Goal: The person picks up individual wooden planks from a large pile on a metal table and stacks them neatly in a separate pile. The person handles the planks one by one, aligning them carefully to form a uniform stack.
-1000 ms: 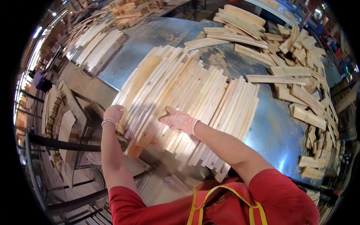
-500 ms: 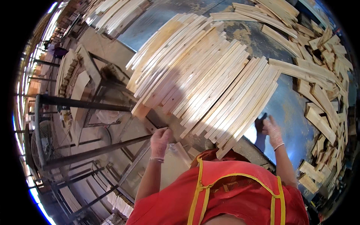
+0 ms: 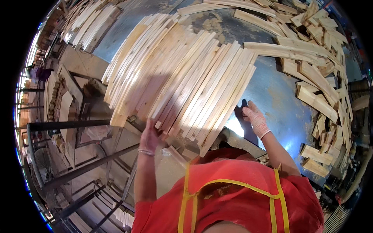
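Note:
A broad row of pale wooden strips (image 3: pixel 182 83) lies side by side, slanting across the metal table. My gloved left hand (image 3: pixel 149 136) is at their near ends, its thumb and fingers apart around a jutting strip end; the fingertips are partly in shadow. My gloved right hand (image 3: pixel 255 119) hovers over the bare metal just right of the row, fingers loosely bent and apart, nothing in them. Several strips on the right side jut past the table's near edge, toward my red apron.
A heap of loose wood offcuts (image 3: pixel 322 77) covers the table's right side. Another bundle of strips (image 3: pixel 93 25) lies at the far left. A dark metal frame (image 3: pixel 77 124) stands left of me, with a fan (image 3: pixel 43 161) beyond it.
My left hand has moved from beside the metal frame to the near ends of the strips. The view has shifted, so the row appears farther left. My right hand stays beside the row.

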The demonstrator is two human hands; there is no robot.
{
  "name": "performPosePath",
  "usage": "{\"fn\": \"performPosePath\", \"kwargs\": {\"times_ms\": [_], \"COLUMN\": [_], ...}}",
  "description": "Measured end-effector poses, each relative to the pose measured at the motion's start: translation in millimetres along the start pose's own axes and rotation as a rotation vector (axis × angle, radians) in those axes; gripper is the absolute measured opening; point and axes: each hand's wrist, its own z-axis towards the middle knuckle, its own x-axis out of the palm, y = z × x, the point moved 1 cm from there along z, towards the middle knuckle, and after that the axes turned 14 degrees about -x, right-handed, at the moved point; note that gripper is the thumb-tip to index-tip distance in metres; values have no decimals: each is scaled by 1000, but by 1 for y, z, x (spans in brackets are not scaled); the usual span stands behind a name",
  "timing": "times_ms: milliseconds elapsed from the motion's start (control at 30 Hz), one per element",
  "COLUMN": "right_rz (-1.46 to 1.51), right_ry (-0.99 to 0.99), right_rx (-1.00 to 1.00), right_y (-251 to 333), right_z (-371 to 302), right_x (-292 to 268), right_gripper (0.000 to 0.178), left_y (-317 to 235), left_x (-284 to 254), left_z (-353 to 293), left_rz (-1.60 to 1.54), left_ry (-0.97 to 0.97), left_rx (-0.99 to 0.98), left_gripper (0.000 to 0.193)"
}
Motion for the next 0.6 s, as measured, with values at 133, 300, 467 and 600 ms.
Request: {"fn": "performPosePath", "kwargs": {"times_ms": [133, 300, 467, 600], "right_rz": [-126, -869, -1218, -999], "right_ry": [-156, 136, 426, 601], "right_rx": [-271, -989, -1131, -697], "right_y": [13, 166, 258, 282], "right_z": [5, 65, 166, 188], "right_x": [-5, 88, 171, 179], "right_gripper": [76, 76, 68, 58], "left_y": [-60, -124, -157, -116], "left_x": [15, 104, 170, 132], "left_z": [-45, -83, -104, -92], "left_rz": [200, 482, 665, 480], "left_ry": [151, 44, 121, 95], "left_rx": [186, 539, 663, 610], "left_gripper": [47, 40, 34, 37]}}
